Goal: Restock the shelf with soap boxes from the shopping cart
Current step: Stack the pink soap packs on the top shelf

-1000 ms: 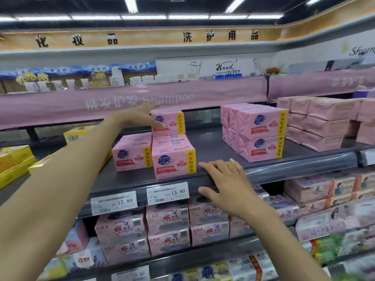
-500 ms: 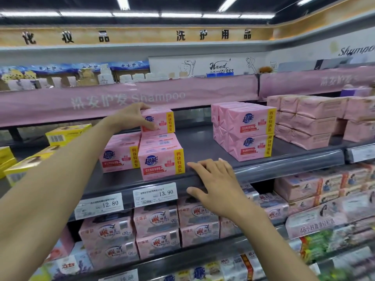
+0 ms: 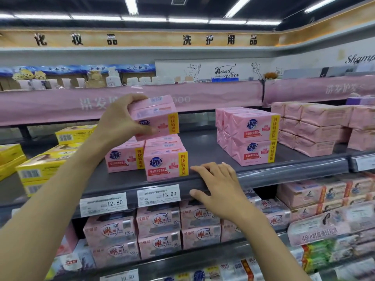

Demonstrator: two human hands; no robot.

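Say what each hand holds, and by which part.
Left hand grips the pink soap box by its left end. Right hand holds nothing, resting on the shelf edge.

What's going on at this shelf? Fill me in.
A person is stocking a store shelf with soap. The left hand grips one pink soap box, tilted, over the matching boxes already standing near the shelf's front. The right hand rests open on the shelf's front edge. A taller stack of the same soap sits further right.
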